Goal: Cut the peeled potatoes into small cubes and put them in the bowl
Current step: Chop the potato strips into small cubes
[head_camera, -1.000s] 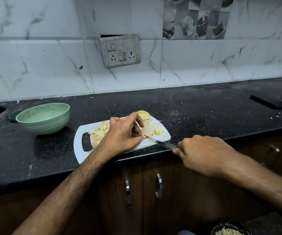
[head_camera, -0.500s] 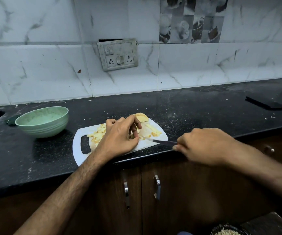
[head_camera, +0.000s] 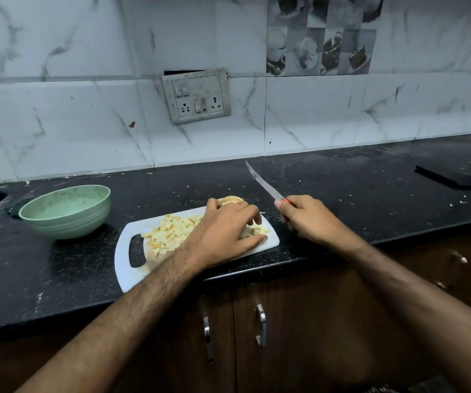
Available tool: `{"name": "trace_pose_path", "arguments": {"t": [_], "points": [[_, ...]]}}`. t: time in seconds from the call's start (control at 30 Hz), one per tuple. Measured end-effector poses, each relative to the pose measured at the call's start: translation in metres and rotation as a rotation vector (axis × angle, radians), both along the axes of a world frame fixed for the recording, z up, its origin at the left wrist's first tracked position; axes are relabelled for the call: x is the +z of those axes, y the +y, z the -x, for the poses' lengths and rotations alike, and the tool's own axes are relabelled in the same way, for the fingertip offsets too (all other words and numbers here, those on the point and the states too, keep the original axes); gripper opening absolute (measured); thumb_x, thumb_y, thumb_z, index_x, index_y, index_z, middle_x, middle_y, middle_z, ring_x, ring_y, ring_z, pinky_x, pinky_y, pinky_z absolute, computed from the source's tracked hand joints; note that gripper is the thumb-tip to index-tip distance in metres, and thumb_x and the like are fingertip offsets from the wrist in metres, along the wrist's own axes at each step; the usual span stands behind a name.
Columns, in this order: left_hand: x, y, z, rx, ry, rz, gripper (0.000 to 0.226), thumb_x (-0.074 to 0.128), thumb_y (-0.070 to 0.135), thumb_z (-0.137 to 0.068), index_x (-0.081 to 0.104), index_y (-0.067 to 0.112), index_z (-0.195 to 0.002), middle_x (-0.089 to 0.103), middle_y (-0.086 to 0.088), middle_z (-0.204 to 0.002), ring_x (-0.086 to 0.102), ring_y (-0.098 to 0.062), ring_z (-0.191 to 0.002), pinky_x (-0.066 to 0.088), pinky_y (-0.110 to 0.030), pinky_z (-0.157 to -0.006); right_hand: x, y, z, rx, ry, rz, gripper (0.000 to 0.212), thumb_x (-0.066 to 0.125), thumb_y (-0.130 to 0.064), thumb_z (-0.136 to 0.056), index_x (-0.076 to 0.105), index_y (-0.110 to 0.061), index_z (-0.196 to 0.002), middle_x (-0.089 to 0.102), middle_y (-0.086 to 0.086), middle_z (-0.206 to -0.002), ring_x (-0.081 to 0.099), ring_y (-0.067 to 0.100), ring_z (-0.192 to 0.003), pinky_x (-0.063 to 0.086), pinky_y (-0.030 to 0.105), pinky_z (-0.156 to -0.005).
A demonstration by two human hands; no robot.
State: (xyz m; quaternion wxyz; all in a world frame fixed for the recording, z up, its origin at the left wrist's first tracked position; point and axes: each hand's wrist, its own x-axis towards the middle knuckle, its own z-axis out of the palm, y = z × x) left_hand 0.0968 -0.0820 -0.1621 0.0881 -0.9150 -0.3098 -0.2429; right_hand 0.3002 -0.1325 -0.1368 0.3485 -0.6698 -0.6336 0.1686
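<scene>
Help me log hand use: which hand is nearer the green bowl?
Left. The left hand rests on the cutting board just right of the green bowl; the right hand is farther right.

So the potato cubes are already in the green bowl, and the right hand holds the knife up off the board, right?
Not quite. The head view shows the cubes piled on the white board; none can be seen in the green bowl. The rest holds: the right hand holds the knife up off the board.
</scene>
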Motion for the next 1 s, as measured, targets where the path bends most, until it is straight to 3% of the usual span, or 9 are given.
{"name": "trace_pose_path", "arguments": {"t": [0.07, 0.17, 0.23, 0.43, 0.63, 0.73, 0.8, 0.87, 1.0], "points": [[-0.002, 0.001, -0.009, 0.02, 0.03, -0.018, 0.022, 0.052, 0.054, -0.097, 0.052, 0.033, -0.102, 0.055, 0.016, -0.097, 0.053, -0.006, -0.096, 0.029, -0.039, -0.089, -0.01, 0.016, 0.01, -0.028, 0.06, -0.043, 0.041, 0.047, -0.045, -0.099, 0.059, -0.018, -0.07, 0.06, -0.008, -0.055, 0.057, 0.013, -0.057, 0.051, 0.039, -0.069], [-0.004, 0.003, -0.015, 0.037, 0.033, -0.063, 0.015, 0.054, 0.044, -0.098, 0.053, 0.029, -0.096, 0.05, 0.015, -0.089, 0.054, -0.009, -0.09, 0.024, -0.037, -0.082, -0.018, 0.028, 0.019, -0.081, -0.061, -0.06, 0.042, 0.04, -0.05, -0.099, 0.055, -0.02, -0.074, 0.064, -0.008, -0.074, 0.061, 0.022, -0.082, 0.048, 0.041, -0.078], [-0.005, 0.004, -0.014, 0.042, 0.027, -0.072, 0.01, 0.055, 0.038, -0.096, 0.053, 0.029, -0.092, 0.051, 0.015, -0.086, 0.054, -0.009, -0.087, 0.021, -0.036, -0.08, -0.023, 0.031, 0.021, -0.111, -0.142, -0.061, 0.042, 0.037, -0.052, -0.1, 0.052, -0.021, -0.076, 0.064, -0.009, -0.081, 0.06, 0.025, -0.088, 0.045, 0.039, -0.077], [-0.004, 0.011, 0.011, 0.161, 0.04, -0.127, 0.008, 0.061, 0.03, -0.089, 0.055, 0.028, -0.083, 0.058, 0.012, -0.084, 0.056, -0.014, -0.087, 0.027, -0.04, -0.083, -0.032, 0.036, 0.017, -0.123, -0.232, -0.071, 0.045, 0.034, -0.056, -0.099, 0.056, -0.021, -0.084, 0.067, -0.008, -0.088, 0.061, 0.024, -0.089, 0.047, 0.04, -0.078], [-0.001, 0.023, 0.027, 0.29, 0.13, -0.271, 0.02, 0.067, 0.044, -0.086, 0.064, 0.028, -0.075, 0.056, 0.012, -0.082, 0.055, -0.016, -0.084, 0.024, -0.041, -0.082, -0.031, 0.037, 0.017, -0.124, -0.193, -0.062, 0.043, 0.036, -0.054, -0.1, 0.058, -0.023, -0.08, 0.062, -0.015, -0.074, 0.06, 0.016, -0.083, 0.042, 0.036, -0.074], [0.008, 0.023, 0.017, 0.232, 0.124, -0.286, 0.021, 0.057, 0.046, -0.094, 0.065, 0.027, -0.089, 0.057, 0.01, -0.093, 0.055, -0.017, -0.093, 0.026, -0.043, -0.087, -0.031, 0.037, 0.016, -0.125, -0.142, -0.064, 0.043, 0.037, -0.054, -0.099, 0.059, -0.025, -0.076, 0.063, -0.012, -0.072, 0.061, 0.014, -0.082, 0.044, 0.037, -0.075], [0.014, 0.024, 0.005, 0.166, 0.147, -0.185, 0.016, 0.053, 0.032, -0.097, 0.061, 0.028, -0.11, 0.06, 0.01, -0.107, 0.055, -0.017, -0.104, 0.026, -0.043, -0.091, -0.031, 0.037, 0.014, -0.123, -0.073, -0.07, 0.043, 0.038, -0.054, -0.099, 0.06, -0.026, -0.074, 0.065, -0.011, -0.072, 0.062, 0.014, -0.08, 0.047, 0.039, -0.077], [0.017, 0.027, -0.006, 0.14, 0.209, -0.082, 0.03, 0.049, 0.018, -0.095, 0.056, 0.028, -0.122, 0.062, 0.011, -0.117, 0.056, -0.015, -0.111, 0.026, -0.043, -0.092, -0.032, 0.036, 0.012, -0.125, -0.003, -0.08, 0.044, 0.039, -0.055, -0.098, 0.06, -0.025, -0.074, 0.066, -0.011, -0.07, 0.063, 0.013, -0.077, 0.048, 0.04, -0.078], [0.016, 0.032, -0.014, 0.125, 0.31, -0.013, 0.029, 0.047, 0.016, -0.093, 0.058, 0.028, -0.117, 0.062, 0.009, -0.116, 0.059, -0.011, -0.109, 0.027, -0.042, -0.093, -0.033, 0.037, 0.01, -0.115, 0.039, -0.094, 0.045, 0.04, -0.056, -0.097, 0.061, -0.024, -0.074, 0.065, -0.01, -0.067, 0.063, 0.015, -0.074, 0.049, 0.041, -0.078]]}}
